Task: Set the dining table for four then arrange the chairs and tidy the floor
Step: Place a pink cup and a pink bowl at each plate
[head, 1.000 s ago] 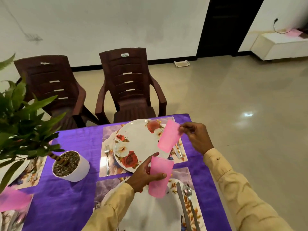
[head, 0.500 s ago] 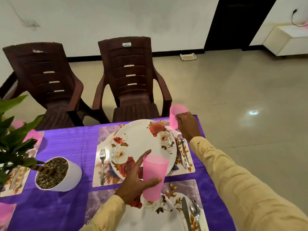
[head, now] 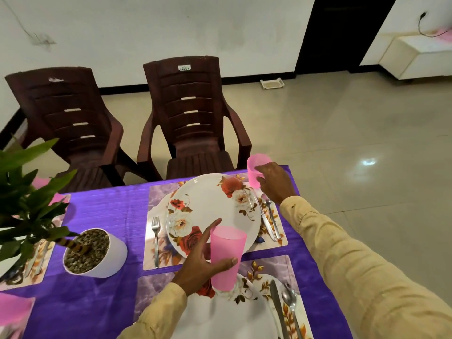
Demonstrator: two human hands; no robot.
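Right hand is wrapped round the pink tumbler at the far right corner of the purple-clothed table, just past the floral plate and the knife and spoon, though the hand hides the base, so I can't tell whether it's down yet. It's very near the table edge: let go on a tilt, or catch it with a sleeve, and that light cup could go over the side. Left hand grips the second pink tumbler upright between the floral plate and the near plate; carried low, it may clip a rim.
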